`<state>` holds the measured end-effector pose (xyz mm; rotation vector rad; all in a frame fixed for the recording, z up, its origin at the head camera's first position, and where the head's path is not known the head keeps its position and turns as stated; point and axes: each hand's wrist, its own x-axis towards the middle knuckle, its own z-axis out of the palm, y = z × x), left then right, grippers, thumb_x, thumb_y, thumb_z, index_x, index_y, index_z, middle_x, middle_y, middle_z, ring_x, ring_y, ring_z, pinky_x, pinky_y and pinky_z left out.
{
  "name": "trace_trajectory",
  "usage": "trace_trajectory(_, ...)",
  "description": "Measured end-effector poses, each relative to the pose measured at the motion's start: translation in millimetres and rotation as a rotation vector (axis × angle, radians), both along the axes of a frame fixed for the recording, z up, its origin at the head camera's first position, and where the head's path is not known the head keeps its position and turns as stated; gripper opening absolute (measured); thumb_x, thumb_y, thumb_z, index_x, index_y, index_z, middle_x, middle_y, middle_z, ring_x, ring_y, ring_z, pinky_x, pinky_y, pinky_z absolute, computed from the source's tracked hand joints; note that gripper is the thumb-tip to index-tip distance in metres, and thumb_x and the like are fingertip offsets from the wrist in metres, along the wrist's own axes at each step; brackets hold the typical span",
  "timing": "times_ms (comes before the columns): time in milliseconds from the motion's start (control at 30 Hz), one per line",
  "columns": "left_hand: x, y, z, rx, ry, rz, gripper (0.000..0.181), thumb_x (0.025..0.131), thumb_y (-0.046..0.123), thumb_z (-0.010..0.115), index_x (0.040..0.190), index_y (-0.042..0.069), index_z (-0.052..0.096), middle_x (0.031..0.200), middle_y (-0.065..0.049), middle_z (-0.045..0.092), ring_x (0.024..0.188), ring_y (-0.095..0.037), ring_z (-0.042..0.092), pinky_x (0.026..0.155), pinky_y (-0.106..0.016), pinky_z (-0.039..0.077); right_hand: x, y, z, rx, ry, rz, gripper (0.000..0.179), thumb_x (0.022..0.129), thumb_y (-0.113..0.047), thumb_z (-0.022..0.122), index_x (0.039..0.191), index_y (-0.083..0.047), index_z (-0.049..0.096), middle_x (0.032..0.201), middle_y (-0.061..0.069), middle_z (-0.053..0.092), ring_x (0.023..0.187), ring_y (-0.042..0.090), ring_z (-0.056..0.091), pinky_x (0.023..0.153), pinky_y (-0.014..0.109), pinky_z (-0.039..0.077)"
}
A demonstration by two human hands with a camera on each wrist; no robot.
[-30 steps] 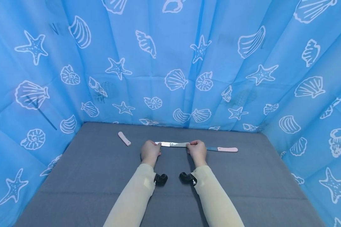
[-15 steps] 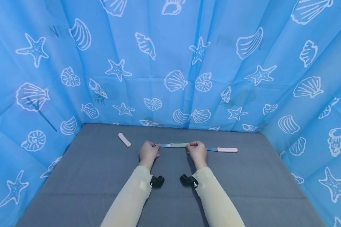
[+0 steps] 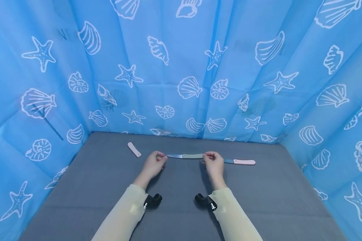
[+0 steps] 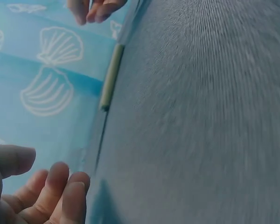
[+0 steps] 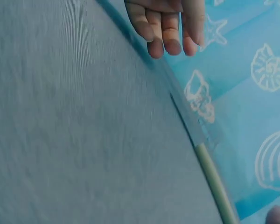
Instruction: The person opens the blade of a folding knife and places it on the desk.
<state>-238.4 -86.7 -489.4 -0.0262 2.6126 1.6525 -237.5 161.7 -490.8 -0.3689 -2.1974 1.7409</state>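
A folding knife with a pale green handle [image 3: 193, 156] lies unfolded on the grey cloth, its blade [image 3: 175, 156] pointing left. My left hand [image 3: 155, 164] is just left of the blade tip; in the left wrist view its thumb and fingers [image 4: 56, 196] stand apart with nothing between them. At the handle's far end hovers my right hand [image 3: 213, 164]. The left wrist view shows a gap between that hand's loosely bent fingers [image 4: 95, 11] and the handle.
To the right lies an unfolded knife with a pink handle [image 3: 244, 162], its blade tip partly hidden behind my right hand. A folded pink knife [image 3: 134, 149] lies at the back left. Blue curtain [image 3: 181, 67] with shell prints surrounds the grey-covered table [image 3: 178, 207].
My left hand has let go of the green knife's blade and drawn back to the left. The right hand stays by the handle end, and the knives keep their places.
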Motion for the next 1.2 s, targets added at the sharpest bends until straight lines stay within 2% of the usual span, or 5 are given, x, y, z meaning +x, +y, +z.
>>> trace_trajectory(267, 6.5, -35.6, 20.6, -0.062, 0.045, 0.040, 0.024, 0.103, 0.028, 0.058, 0.116, 0.008, 0.061, 0.090, -0.005, 0.067, 0.078, -0.019, 0.062, 0.068, -0.034, 0.049, 5.9, -19, 14.7, -0.072, 0.095, -0.001, 0.014, 0.096, -0.007, 0.067, 0.102, 0.005, 0.067, 0.086, 0.009, 0.063, 0.075, 0.018, 0.067, 0.074, 0.038, 0.060)
trace_trajectory(567, -1.4, -78.1, 40.0, -0.090, 0.116, 0.158, 0.025, 0.105, 0.024, 0.053, 0.117, 0.003, 0.060, 0.102, -0.013, 0.065, 0.092, -0.029, 0.065, 0.076, -0.042, 0.051, -6.0, -64, 21.3, -0.111, 0.150, 0.150, 0.013, 0.095, -0.004, 0.065, 0.102, 0.008, 0.065, 0.084, 0.009, 0.063, 0.071, 0.014, 0.063, 0.066, 0.025, 0.058)
trace_trajectory(767, -13.7, -94.2, 39.7, -0.141, 0.117, 0.229, 0.028, 0.105, 0.023, 0.051, 0.120, 0.001, 0.058, 0.111, -0.018, 0.062, 0.098, -0.034, 0.060, 0.080, -0.045, 0.050, -17.2, -97, 19.4, -0.086, 0.126, 0.233, 0.012, 0.095, -0.005, 0.065, 0.101, 0.005, 0.066, 0.084, 0.010, 0.063, 0.072, 0.017, 0.063, 0.067, 0.030, 0.059)
trace_trajectory(967, -25.3, -105.9, 37.8, -0.185, 0.091, 0.255, 0.030, 0.105, 0.022, 0.049, 0.124, 0.000, 0.056, 0.119, -0.021, 0.061, 0.106, -0.036, 0.059, 0.087, -0.049, 0.049, -23.7, -128, 18.5, -0.073, 0.072, 0.331, 0.008, 0.096, -0.005, 0.065, 0.101, 0.002, 0.066, 0.084, 0.009, 0.064, 0.080, 0.034, 0.068, 0.073, 0.044, 0.060)
trace_trajectory(1200, -38.2, -115.1, 25.8, -0.242, 0.067, 0.253, 0.034, 0.104, 0.022, 0.048, 0.129, 0.000, 0.056, 0.123, -0.021, 0.061, 0.110, -0.037, 0.058, 0.092, -0.049, 0.048, -27.3, -156, 9.6, -0.031, -0.032, 0.414, 0.010, 0.097, -0.007, 0.064, 0.103, 0.001, 0.066, 0.084, 0.008, 0.064, 0.075, 0.019, 0.066, 0.070, 0.035, 0.060)
